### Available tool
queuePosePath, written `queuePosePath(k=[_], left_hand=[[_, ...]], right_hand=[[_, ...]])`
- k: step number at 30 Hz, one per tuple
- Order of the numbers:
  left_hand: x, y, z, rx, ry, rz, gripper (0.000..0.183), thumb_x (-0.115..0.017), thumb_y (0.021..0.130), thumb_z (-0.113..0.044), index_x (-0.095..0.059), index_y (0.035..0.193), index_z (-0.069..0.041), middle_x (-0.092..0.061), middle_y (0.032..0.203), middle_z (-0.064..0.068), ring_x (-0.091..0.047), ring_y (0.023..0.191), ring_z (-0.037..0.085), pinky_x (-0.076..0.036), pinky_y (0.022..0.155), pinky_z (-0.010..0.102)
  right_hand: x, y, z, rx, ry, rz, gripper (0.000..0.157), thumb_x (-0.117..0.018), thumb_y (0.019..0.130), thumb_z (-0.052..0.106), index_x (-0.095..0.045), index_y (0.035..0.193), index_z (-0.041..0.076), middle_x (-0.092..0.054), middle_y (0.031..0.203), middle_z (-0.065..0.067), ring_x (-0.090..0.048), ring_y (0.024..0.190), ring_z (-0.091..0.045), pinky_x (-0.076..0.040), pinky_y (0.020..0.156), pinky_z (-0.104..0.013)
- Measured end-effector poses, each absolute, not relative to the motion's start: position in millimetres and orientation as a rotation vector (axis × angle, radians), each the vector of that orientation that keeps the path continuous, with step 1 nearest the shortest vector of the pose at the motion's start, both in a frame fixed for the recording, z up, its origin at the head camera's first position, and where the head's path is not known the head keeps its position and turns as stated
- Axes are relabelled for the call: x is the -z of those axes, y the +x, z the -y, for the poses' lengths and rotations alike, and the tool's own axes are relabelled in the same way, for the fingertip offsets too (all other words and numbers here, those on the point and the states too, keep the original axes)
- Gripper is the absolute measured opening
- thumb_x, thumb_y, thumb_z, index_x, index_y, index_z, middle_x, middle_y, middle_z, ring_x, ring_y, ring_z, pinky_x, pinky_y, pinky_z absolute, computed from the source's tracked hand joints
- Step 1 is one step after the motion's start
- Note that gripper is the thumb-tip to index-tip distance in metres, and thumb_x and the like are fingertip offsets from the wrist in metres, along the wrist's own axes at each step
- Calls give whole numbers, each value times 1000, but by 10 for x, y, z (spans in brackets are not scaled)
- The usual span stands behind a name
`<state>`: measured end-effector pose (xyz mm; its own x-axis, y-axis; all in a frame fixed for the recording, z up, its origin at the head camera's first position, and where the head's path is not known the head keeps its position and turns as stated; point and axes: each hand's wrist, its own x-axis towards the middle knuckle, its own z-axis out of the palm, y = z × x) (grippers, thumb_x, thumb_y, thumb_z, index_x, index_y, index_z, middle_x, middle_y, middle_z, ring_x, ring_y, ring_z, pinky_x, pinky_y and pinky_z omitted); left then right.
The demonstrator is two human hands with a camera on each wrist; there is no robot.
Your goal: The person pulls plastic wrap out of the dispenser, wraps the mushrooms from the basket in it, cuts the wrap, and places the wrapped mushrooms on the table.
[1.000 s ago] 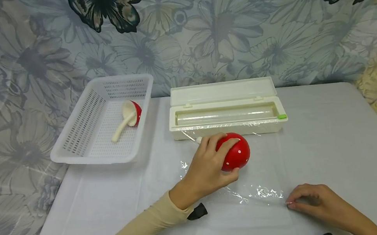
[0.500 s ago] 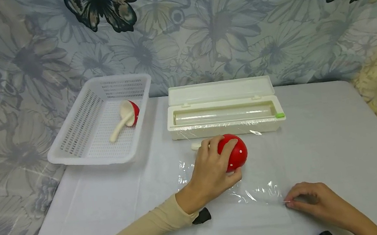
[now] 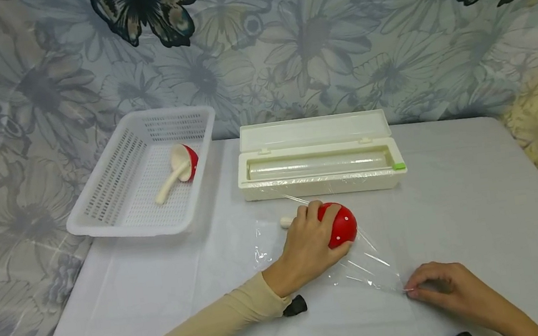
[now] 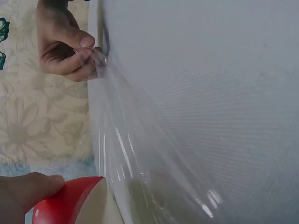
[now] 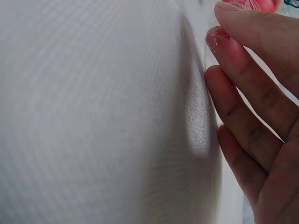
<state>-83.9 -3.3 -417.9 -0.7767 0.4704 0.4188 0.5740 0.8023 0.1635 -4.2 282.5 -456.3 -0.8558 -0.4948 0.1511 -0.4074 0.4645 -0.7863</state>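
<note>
In the head view my left hand point(image 3: 309, 252) grips a toy mushroom by its red, white-dotted cap point(image 3: 344, 226); its pale stem point(image 3: 286, 222) points left. Clear cling film point(image 3: 369, 268) stretches from the white film dispenser point(image 3: 324, 186) toward me, under the mushroom. At the film's near right corner, my right hand point(image 3: 457, 290) pinches the edge between thumb and index finger. The left wrist view shows taut creases in the film point(image 4: 124, 140) running from that pinch toward the red cap point(image 4: 63, 203). Against the white cloth, the right wrist view shows the right fingers point(image 5: 252, 98) close up.
A white perforated basket point(image 3: 85, 227) at the left holds another red-capped toy mushroom point(image 3: 174, 181). The dispenser's lid point(image 3: 315, 130) stands raised, with a film roll point(image 3: 319, 164) inside and a green slider point(image 3: 399, 166) at its right end. Patterned fabric hangs behind the white-covered table point(image 3: 478, 192).
My left hand has brought the mushroom slightly nearer and to the right. Sharp creases now run through the film toward the right hand, which has stayed almost still.
</note>
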Motion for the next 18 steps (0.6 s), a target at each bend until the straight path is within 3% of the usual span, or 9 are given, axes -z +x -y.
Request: queuePosePath(k=[10,18], left_hand=[[4267,-803,34,371,-837,2729,63,-77,80,-53,-57,124,-14,-60,115,5,-58,92,19,-56,72,22],[4179,-795,251,535,-879,2884,78,-76,80,-56,-45,139,-16,-54,130,7,-57,109,21,-54,84,31]], right_hand=[[4573,-36,-2808,1381,-836,-2627,33,-80,74,-5,-73,90,23,-71,84,11,-61,81,2,-42,78,-5],[4569,-48,-2808,1380,-852,-2621,33,-79,74,-5,-73,91,22,-71,85,11,-61,81,2,-42,78,-4]])
